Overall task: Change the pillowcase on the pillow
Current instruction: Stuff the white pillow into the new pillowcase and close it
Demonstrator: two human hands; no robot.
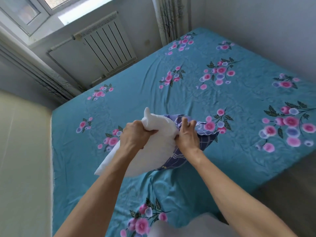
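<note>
A white pillow lies on the bed in front of me, its right end inside a purple checked pillowcase. My left hand grips a bunched fold of the white pillow near its top. My right hand pinches the pillowcase's open edge where it meets the pillow, fingers curled into the cloth. Most of the pillow is bare; only its right part is covered. The far end of the pillowcase is crumpled behind my right hand.
The bed wears a teal sheet with pink and purple flowers. A radiator stands under the window at the far left. A curtain hangs at the back. A pale wall runs along the left, and something white shows at the bottom edge.
</note>
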